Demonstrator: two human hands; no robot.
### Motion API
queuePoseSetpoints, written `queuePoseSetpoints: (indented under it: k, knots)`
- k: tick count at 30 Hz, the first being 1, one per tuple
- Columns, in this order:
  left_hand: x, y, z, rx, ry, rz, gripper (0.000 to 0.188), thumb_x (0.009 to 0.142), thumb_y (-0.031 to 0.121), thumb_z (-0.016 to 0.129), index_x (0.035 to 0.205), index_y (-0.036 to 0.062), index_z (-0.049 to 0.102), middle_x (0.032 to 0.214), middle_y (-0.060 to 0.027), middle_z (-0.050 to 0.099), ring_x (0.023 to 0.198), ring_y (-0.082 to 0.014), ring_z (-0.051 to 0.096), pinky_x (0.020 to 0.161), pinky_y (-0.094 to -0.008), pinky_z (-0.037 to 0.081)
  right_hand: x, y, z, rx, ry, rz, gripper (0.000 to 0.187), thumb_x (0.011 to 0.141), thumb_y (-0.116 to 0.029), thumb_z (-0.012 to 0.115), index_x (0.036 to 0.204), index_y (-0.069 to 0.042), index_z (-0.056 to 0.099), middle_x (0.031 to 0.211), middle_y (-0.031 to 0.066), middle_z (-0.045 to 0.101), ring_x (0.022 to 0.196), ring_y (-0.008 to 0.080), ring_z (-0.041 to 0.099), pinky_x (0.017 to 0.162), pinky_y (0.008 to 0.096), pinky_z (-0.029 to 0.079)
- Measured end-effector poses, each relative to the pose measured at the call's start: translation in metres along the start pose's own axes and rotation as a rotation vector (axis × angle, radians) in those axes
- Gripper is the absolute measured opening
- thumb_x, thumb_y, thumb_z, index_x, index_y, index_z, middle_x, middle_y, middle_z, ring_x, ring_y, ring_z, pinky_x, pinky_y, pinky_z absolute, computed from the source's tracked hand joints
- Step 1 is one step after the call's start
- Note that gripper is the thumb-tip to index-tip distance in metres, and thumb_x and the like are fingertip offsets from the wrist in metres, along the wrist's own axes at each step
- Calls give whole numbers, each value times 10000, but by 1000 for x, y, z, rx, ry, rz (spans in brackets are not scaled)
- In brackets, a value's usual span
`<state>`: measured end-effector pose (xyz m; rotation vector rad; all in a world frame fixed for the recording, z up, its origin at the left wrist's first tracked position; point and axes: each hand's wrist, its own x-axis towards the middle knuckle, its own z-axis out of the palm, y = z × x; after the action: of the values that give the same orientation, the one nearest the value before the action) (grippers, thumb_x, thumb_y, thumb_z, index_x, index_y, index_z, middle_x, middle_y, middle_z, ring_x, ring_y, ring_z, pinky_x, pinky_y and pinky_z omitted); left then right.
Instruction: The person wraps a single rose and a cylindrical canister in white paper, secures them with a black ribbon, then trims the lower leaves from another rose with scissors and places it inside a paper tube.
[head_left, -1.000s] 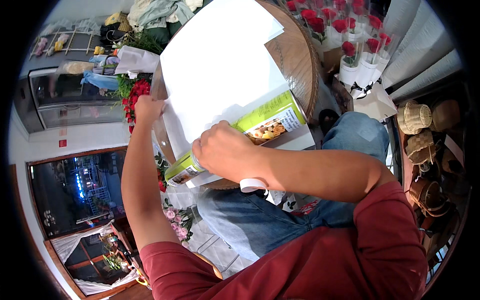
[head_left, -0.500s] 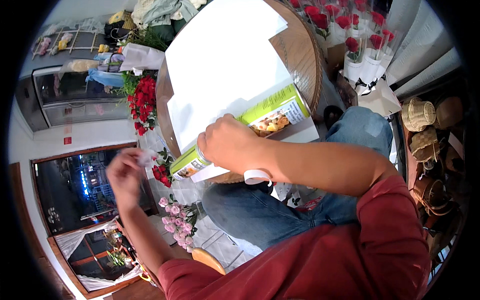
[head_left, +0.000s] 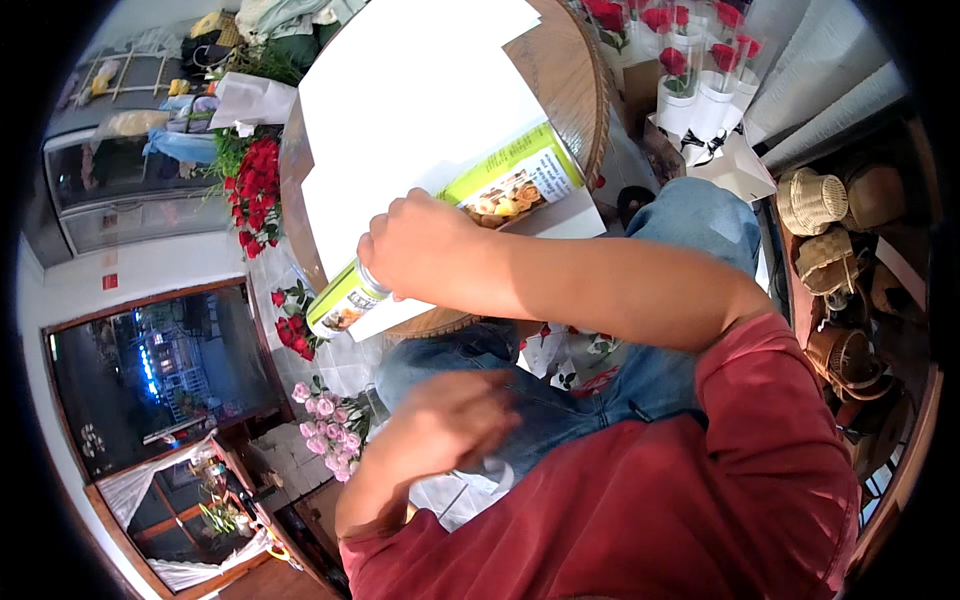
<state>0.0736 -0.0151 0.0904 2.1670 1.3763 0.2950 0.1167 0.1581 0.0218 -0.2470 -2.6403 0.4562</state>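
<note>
A large white sheet of paper (head_left: 410,110) covers much of the round wooden table (head_left: 560,65). Two green printed cans lie end to end across its near edge. The right can (head_left: 515,190) has a food picture on its side; the left can (head_left: 343,305) shows a metal rim. My right hand (head_left: 425,245) is closed over the place where they meet, and it hides the joint. Above my lap, well away from the cans, my left hand (head_left: 440,425) is smeared by motion. Its fingers are too blurred to show whether they hold anything.
Bunches of red roses (head_left: 257,195) and pink roses (head_left: 328,430) stand left of the table. Single wrapped roses (head_left: 712,95) fill a white box (head_left: 735,175) at the far right. Wicker baskets (head_left: 812,203) line a shelf on the right.
My left hand has swung from beside the left can, where it held a whitish scrap, right and nearer to my lap. My right hand keeps its grip. The white loop at my right wrist no longer shows there.
</note>
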Motion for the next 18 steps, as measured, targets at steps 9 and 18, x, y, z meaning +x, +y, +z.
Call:
queuePoseSetpoints:
  k: [9,18]
  knots:
    - [-41,-100,-31,601,298,-455,1147,611,311,936,1543,4,342,1438,-230,491,1309,-431,463,1136,-526,310,-16,0,-50,-99,17,-49,489,792,-117,749,1256,-55,610,1237,144,606,1256,327,545,1010,511,433]
    - [-54,-109,-46,555,128,-364,1265,529,43,934,1591,80,249,1461,-198,456,1294,-418,487,1081,-494,390,-61,15,-48,-212,-40,-71,571,819,-151,725,1369,-136,571,1238,129,578,1197,287,545,1008,426,410]
